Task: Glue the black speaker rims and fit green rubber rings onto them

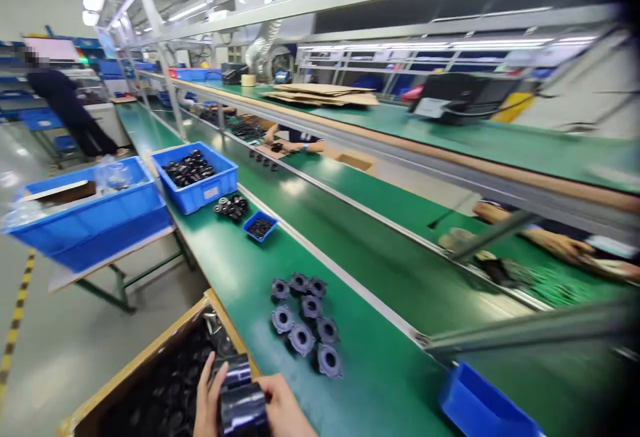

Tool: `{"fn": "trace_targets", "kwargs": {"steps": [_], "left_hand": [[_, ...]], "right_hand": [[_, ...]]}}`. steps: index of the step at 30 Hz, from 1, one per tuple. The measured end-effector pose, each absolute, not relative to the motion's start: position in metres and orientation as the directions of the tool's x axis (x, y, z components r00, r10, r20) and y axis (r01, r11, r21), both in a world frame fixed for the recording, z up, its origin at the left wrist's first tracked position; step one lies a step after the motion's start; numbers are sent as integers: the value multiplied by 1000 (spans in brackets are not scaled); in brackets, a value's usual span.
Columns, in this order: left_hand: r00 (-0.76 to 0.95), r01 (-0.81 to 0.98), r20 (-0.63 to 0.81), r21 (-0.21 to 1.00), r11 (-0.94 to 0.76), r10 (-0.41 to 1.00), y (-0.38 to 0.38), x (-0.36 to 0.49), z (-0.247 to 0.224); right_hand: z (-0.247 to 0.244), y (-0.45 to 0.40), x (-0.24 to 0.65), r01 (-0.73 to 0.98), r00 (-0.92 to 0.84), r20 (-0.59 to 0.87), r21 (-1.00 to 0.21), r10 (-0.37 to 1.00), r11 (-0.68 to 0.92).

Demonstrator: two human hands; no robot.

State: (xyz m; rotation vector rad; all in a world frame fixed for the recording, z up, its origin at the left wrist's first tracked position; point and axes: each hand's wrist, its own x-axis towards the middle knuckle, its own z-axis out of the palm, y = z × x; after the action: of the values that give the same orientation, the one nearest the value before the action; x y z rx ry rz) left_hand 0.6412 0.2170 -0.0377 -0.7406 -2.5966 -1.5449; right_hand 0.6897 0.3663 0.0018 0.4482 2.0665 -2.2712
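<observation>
At the bottom of the view, two glossy black cylindrical parts [243,409] are close together between my hands. My left hand [209,397] grips them from the left, its fingers raised along their sides. From the right, my right hand [284,405] closes its fingers on the nearer cylinder's edge. Below and left of them is a cardboard box [135,363] filled with dark parts, partly in shadow. Several black flanged rings [301,339] stand grouped on the green bench [370,383], to the right of my hands.
Farther along the bench are a blue bin of black parts [197,190], a cluster of black pieces [231,208] and a small blue tray [261,227]. Another blue bin [483,403] sits front right. Co-workers' hands [565,247] work across the line; a person [65,103] stands far left.
</observation>
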Motion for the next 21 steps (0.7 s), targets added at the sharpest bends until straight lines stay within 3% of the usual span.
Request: {"fn": "trace_targets", "kwargs": {"steps": [6, 11, 16, 21], "left_hand": [[-553, 500, 217, 859, 112, 805, 362, 655, 30], [-341, 662, 113, 734, 153, 933, 475, 664, 51], [-284, 804, 13, 548, 231, 959, 545, 664, 26], [-247, 924, -56, 288, 252, 967, 574, 659, 3]], "right_hand": [[23, 466, 766, -2, -761, -201, -950, 616, -312], [-9, 537, 784, -113, -583, -212, -935, 784, -337], [-60, 577, 793, -4, -486, -213, -969, 848, -245], [-105, 542, 855, 228, -402, -56, -973, 914, 41]]}}
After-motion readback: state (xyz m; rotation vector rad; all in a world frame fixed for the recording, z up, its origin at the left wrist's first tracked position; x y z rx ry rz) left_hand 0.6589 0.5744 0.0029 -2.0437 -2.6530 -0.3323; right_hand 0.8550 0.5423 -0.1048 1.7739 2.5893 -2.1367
